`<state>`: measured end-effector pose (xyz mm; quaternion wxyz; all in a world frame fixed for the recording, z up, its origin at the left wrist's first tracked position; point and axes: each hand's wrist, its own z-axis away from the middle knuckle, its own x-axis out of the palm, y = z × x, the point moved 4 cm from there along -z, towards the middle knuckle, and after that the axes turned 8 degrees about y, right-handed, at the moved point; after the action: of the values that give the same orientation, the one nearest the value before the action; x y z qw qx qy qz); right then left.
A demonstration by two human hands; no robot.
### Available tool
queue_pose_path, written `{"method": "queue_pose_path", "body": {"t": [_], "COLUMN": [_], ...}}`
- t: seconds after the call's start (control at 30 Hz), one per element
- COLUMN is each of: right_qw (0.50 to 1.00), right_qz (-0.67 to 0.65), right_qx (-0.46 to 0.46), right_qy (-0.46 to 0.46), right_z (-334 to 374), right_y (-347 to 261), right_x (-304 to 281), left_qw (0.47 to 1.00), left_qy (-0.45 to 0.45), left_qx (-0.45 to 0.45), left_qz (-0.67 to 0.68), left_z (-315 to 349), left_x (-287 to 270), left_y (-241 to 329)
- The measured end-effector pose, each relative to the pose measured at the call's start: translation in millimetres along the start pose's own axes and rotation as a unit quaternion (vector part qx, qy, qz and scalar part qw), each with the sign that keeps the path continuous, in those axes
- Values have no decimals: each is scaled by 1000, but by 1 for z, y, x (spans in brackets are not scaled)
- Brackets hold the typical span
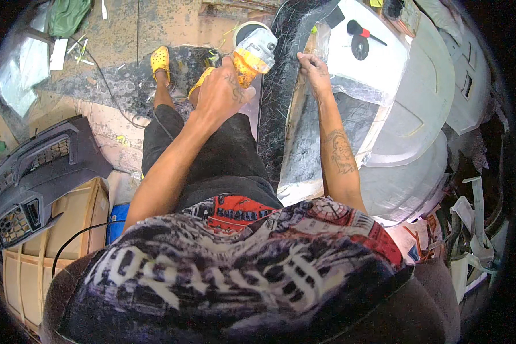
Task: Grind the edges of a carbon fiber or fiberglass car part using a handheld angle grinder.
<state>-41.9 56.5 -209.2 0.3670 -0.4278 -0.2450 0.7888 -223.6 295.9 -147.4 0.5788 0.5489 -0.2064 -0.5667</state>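
Note:
My left hand [222, 94] is wrapped round the yellow body of an angle grinder [251, 62], its silver head pointing up and away from me. The grinder is held beside a long black part with a rough, fibrous surface [272, 109]. On that part's right edge, the fingers of my right hand [315, 71] are closed in a pinch. What lies between the fingertips is too small to see clearly. Just right of this hand, a black and red brush [367, 32] and a black oval piece [359, 48] rest on a white sheet [390, 57].
A dark bumper [34, 166] leans over cardboard boxes [83, 218] at the left. Large grey moulded panels [413, 97] are stacked on the right, with scrap strips [473, 229] below them. A black cable [106, 86] crosses the floor near my yellow clogs [160, 60].

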Motion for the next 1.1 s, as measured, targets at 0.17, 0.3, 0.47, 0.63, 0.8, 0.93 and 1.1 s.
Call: {"method": "queue_pose_path", "body": {"t": [0.17, 0.3, 0.47, 0.63, 0.8, 0.93, 1.1], "right_qw": [999, 999, 999, 999, 999, 998, 997], "right_qz": [21, 1, 18, 20, 39, 29, 52], "right_qx": [45, 35, 45, 50, 30, 60, 54], "right_qy": [-20, -17, -16, 1, -1, 0, 35], "right_z": [0, 4, -1, 1, -2, 1, 8], "right_y": [2, -2, 7, 3, 9, 5, -3], "right_x": [-5, -2, -1, 1, -8, -9, -10], "left_qw": [1000, 999, 999, 998, 998, 998, 997], "left_qy": [-4, -14, 1, 40, 21, 5, -50], "left_qx": [-5, -16, -34, -44, -55, -27, -34], "left_qz": [-21, -35, -38, 11, 34, 59, 48], "left_z": [-2, -6, -17, -20, -28, -34, -34], "left_x": [5, 3, 2, -22, -43, -53, -62], "left_y": [0, 2, -5, -23, -58, -99, -126]}}
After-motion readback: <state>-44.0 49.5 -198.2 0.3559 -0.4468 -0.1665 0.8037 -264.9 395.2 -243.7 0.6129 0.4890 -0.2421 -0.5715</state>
